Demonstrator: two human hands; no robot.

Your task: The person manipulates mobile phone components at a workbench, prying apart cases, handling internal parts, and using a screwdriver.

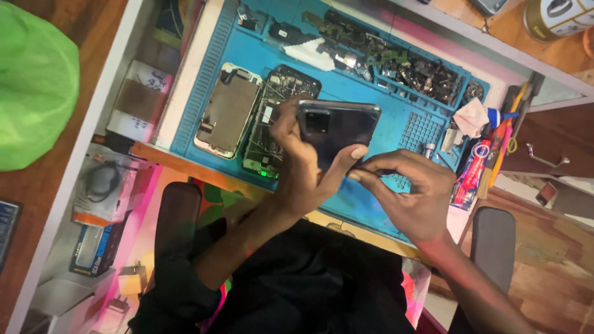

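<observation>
Near the middle of the frame, the fingers (291, 127) of the left hand (297, 167) were clamped round a dark phone (337, 133), its back and camera block facing up, the thumb lying along its lower right edge. The right hand (411, 198) met it just below and to the right, fingers (396, 164) pinched together on a thin dark tool (371, 168) whose tip sat at the phone's lower edge; the tool's kind could not be told.

Judging from this grip, the work at the seam would go best with the tool held shallow, nearly flat to the back, and slid along with light pressure, not levered, while the left thumb braced close to the tip so that a slip would stop short. The phone was held in the air above the blue work mat (408, 127), so both wrists carried the load; resting the forearms on the table edge (185, 164) would likely have steadied it.

Room was tight. Just left of the left hand lay an opened phone body (275, 99) with its board bare and, beside it, a detached screen (228, 111); a sweep to the left could have caught either. Along the upper rim of the mat stood trays of small parts (408, 71), and at right a red and white tube (471, 173) lay near the mat's corner. The freest room lay on the bare mat right of the phone and toward the lap below.
</observation>
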